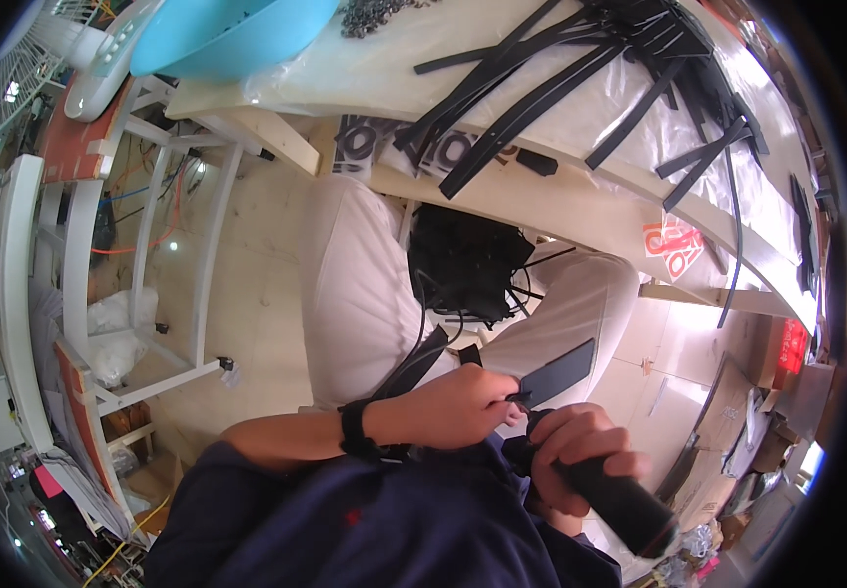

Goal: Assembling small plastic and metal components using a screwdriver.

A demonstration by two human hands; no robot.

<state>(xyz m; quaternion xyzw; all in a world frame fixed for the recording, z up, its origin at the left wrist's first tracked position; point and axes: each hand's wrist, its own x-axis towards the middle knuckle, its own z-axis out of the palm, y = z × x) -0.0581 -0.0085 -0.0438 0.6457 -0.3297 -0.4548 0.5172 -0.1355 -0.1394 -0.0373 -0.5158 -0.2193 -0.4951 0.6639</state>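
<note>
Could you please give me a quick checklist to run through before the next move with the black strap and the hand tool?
1. Left hand has the black strap pinched at its end: ok.
2. Right hand is closed around the black-handled tool: ok.
3. Tool tip meets the strap end: cannot tell, the fingers hide the contact point.
4. Strap hangs free of the black bundle on the lap: cannot tell, since cords from the bundle run down toward the hands.
5. More straps are at hand: ok, a pile of black straps lies on the plastic-covered table.
6. Left fingers are clear of the tool tip: cannot tell.
</note>
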